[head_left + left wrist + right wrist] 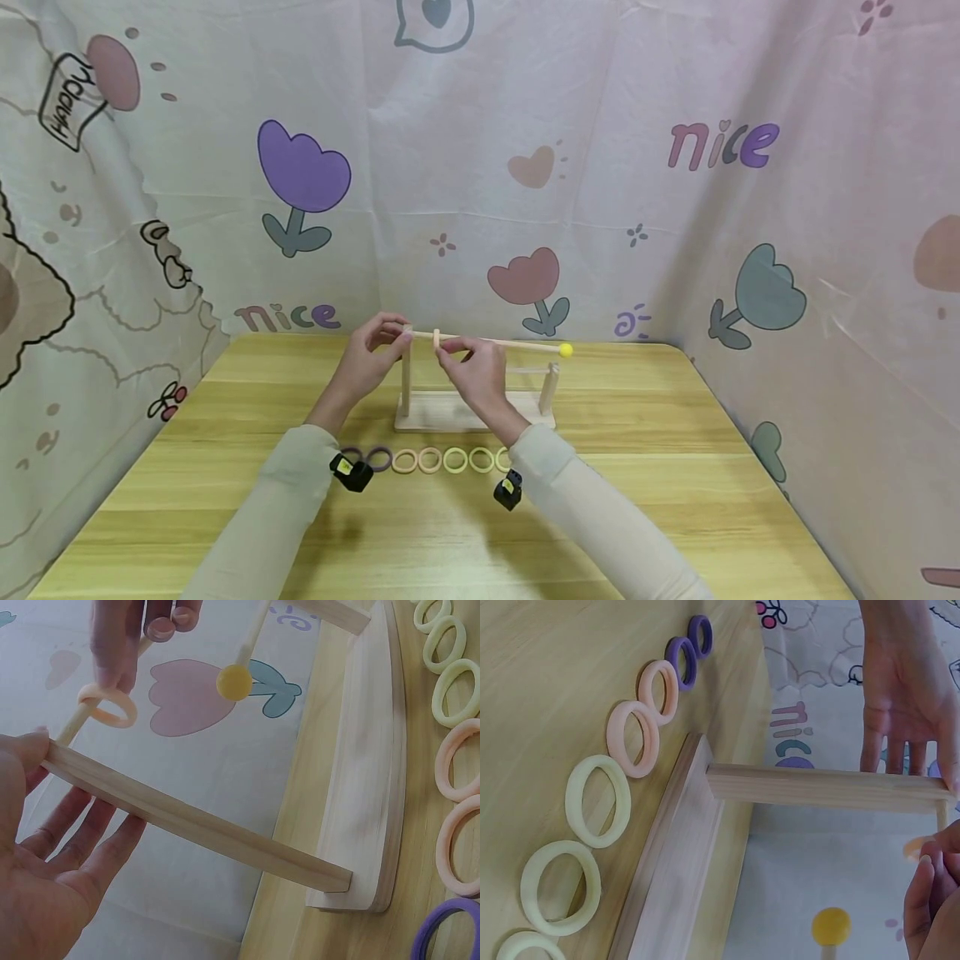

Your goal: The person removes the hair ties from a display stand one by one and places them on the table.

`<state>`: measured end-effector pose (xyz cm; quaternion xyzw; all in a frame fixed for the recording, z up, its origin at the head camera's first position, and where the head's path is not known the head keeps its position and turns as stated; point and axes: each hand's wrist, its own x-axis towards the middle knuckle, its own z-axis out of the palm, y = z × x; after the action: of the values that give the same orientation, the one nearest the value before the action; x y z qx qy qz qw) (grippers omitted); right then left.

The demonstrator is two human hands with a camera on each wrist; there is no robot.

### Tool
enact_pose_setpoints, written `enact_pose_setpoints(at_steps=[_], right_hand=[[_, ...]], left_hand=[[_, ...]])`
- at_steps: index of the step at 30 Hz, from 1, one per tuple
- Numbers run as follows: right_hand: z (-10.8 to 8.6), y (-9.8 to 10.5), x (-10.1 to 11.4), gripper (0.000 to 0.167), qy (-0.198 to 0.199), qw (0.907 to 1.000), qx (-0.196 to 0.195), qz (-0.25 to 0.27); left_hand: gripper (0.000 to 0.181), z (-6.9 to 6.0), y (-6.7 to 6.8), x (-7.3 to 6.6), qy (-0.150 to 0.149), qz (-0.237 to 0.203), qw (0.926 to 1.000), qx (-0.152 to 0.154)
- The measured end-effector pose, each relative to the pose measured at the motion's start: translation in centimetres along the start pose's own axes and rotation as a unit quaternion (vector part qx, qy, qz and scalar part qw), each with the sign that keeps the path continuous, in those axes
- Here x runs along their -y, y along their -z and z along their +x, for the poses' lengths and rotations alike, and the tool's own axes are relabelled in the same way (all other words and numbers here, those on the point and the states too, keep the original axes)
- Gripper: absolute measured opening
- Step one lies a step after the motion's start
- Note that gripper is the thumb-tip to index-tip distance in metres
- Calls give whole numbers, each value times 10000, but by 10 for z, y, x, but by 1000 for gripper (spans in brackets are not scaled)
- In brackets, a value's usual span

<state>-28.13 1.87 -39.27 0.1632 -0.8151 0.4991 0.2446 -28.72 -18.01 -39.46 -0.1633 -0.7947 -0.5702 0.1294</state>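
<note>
A wooden stand (435,410) has a taller left post (202,814) and a shorter right post (549,390). My left hand (366,357) holds the top of the left post, thumb at the end and fingers along its side. From there a thin rod (517,342) runs right to a yellow ball (566,350). My right hand (480,371) pinches a peach ring (122,718), which is around this rod near the left post. A lower rod (528,371) comes off the right post; its yellow ball (234,682) shows in both wrist views.
In front of the stand, a row of rings lies flat on the wooden table (420,533): two purple rings (681,664), two peach rings (633,739) and several pale yellow rings (598,801). A printed cloth (450,167) hangs behind and beside the table.
</note>
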Motion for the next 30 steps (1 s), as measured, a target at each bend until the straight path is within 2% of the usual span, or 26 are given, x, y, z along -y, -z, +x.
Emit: enact_pose_setpoints(at_steps=[10, 20, 30], right_hand=[[-5, 7, -5, 7, 38, 9996, 52, 267], [-7, 20, -12, 7, -160, 9986, 41, 494], [-9, 34, -21, 7, -57, 9996, 51, 261]], left_hand=[[30, 0, 0, 0, -29, 6, 10000, 13], [29, -1, 0, -2, -7, 6, 10000, -16], [30, -1, 0, -2, -21, -54, 10000, -16]])
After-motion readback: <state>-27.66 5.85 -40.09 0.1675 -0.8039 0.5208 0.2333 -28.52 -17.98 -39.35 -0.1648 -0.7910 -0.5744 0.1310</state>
